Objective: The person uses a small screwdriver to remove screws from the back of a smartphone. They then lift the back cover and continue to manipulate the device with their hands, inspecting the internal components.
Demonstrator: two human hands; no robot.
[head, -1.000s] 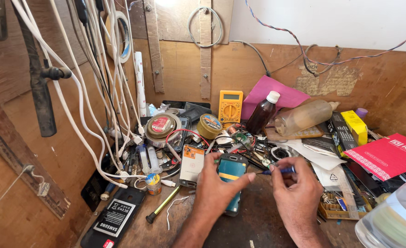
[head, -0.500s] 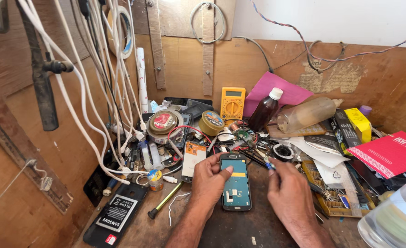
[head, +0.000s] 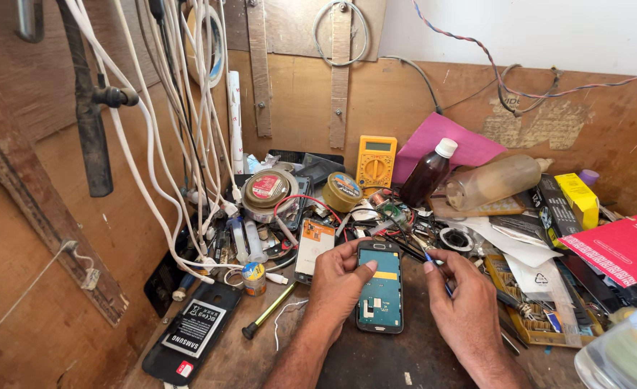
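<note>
Our left grip point(head: 340, 277) pinned the phone point(head: 380, 287), right grip point(head: 456, 288) clamped a screwdriver point(head: 437, 272); a slip could have gouged the board beneath.

Opened phone point(head: 380, 297) flat on the bench point(head: 376, 360), between left hand point(head: 336, 284) and right hand point(head: 466, 310). Behind it, multimeter point(head: 376, 162); right of that, bottle point(head: 425, 175). Left of the phone, screwdriver point(head: 269, 312), then battery cover point(head: 192, 331). Far right, booklet point(head: 621, 248).
</note>
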